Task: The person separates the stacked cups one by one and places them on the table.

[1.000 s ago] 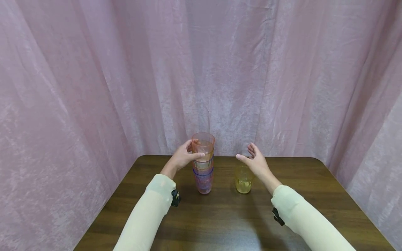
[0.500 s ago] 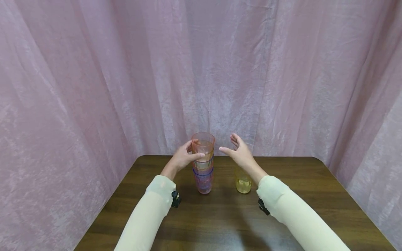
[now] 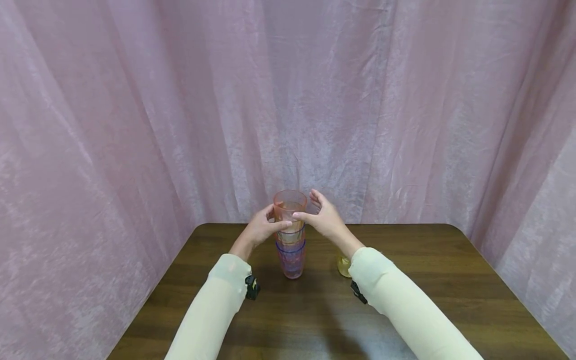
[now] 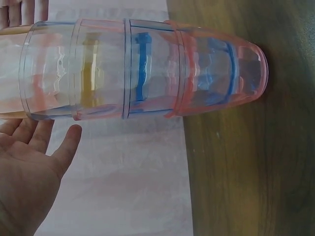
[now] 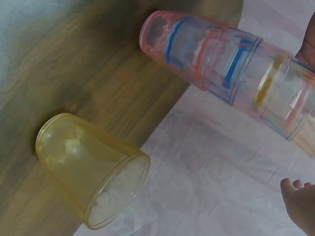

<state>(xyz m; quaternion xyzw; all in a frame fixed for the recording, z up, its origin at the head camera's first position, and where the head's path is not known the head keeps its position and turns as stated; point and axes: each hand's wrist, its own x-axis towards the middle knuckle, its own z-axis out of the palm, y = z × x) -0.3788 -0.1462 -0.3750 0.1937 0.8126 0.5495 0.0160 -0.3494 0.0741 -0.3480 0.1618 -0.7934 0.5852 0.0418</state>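
Note:
A tall upright stack of nested clear plastic cups [image 3: 291, 252], tinted pink, blue and orange, stands on the table. My left hand [image 3: 258, 229] holds the upper part of the stack, thumb in front and fingers partly hidden behind it. From the right, my right hand [image 3: 327, 219] comes close to the top cup, its fingers spread and holding nothing. Its thumb overlaps the stack in the head view, where contact is unclear. A single yellow cup [image 5: 88, 162] stands upright to the right of the stack. In the head view, my right arm mostly hides it.
Dark wooden table [image 3: 279, 320] lies under the cups, with rounded far corners. Behind and on both sides hang pink velvet curtains [image 3: 315, 110]. Black straps [image 3: 252, 287] are worn on both sleeves.
My right hand has moved left from above the yellow cup to beside the top of the stack. The left hand and the stack have stayed in place.

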